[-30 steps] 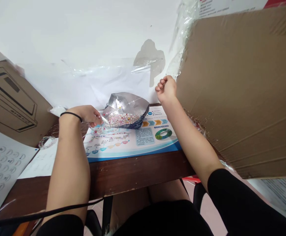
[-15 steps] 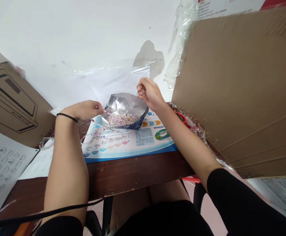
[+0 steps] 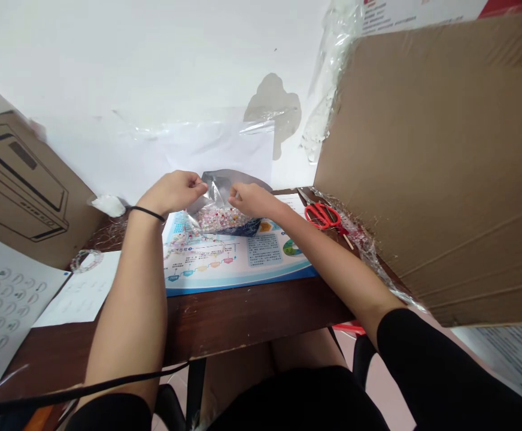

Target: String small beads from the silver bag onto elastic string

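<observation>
A silvery pouch stands with its mouth spread, holding many small pink, white and red beads. Over its left side is my left hand, thumb and fingertips pinched together; what they grip is too fine to make out. My right hand is at the pouch's right side, fingers curled closed in front of the opening, with their contents hidden. A short gap separates the two hands. Loose strands of beads lie on the printed sheet in front of the pouch.
Red-handled scissors lie to the right, beside crumpled clear plastic. A large cardboard box rises at the right, another box at the left. A bead bracelet rests on a white paper.
My right hand has come down and left from above the pouch's right edge. My left hand has moved up and right, bringing the hands closer together. The scissors now show fully.
</observation>
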A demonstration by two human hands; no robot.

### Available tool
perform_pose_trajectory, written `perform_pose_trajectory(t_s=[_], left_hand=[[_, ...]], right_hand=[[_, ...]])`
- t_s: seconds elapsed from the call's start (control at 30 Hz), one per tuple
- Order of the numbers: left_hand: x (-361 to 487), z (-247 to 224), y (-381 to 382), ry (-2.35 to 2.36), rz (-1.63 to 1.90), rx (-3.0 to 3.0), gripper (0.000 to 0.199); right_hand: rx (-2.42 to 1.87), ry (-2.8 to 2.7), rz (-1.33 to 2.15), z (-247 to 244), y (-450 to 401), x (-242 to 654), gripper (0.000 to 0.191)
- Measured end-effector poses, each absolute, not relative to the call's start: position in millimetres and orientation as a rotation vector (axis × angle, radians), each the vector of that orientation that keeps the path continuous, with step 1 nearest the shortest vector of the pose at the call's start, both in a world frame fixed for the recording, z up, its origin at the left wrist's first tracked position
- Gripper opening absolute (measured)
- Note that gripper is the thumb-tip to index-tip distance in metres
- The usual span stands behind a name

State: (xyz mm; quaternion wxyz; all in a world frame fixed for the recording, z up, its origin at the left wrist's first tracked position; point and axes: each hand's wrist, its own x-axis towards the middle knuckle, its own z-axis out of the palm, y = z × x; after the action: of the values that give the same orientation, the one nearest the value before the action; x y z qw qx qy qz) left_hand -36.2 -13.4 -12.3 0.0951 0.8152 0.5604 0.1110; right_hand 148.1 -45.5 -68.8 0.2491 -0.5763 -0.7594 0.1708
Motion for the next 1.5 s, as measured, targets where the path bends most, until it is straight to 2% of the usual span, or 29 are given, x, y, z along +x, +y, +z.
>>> perform_pose_trajectory(t_s=[0.13, 0.27, 0.47, 0.6, 0.87, 1.0, 1.2, 1.5], left_hand=[[-26, -10, -21, 1.643, 0.620, 2.346, 0.026], [-19, -9, -28, 1.501, 0.816, 2.193, 0.029], [-18, -6, -31, 1.390, 0.847, 2.145, 0.028], [-16, -3, -34, 1.381, 0.942, 2.104, 0.027], [-18, -3, -29, 1.389, 1.198, 1.978, 0.026], [-21, -5, -28, 1.406, 1.082, 1.958, 0.020], [-19, -10, -30, 1.422, 0.805, 2.059, 0.022], [-21, -10, -29, 1.475, 0.752, 2.096, 0.024]], right_hand=[[-1.613, -2.038, 0.243, -75, -43, 148, 0.026], [-1.360, -2.002, 0.407, -68, -45, 147, 0.027], [-1.140, -1.884, 0.800, -55, -53, 145, 0.022], [-1.130, -1.865, 0.828, -57, -53, 148, 0.024], [-1.240, -2.208, 0.775, -76, -39, 153, 0.016], [-1.247, -2.015, 0.685, -71, -39, 152, 0.020], [-0.980, -1.545, 0.766, -58, -44, 148, 0.018], [-0.797, -1.345, 0.554, -46, -53, 145, 0.018]])
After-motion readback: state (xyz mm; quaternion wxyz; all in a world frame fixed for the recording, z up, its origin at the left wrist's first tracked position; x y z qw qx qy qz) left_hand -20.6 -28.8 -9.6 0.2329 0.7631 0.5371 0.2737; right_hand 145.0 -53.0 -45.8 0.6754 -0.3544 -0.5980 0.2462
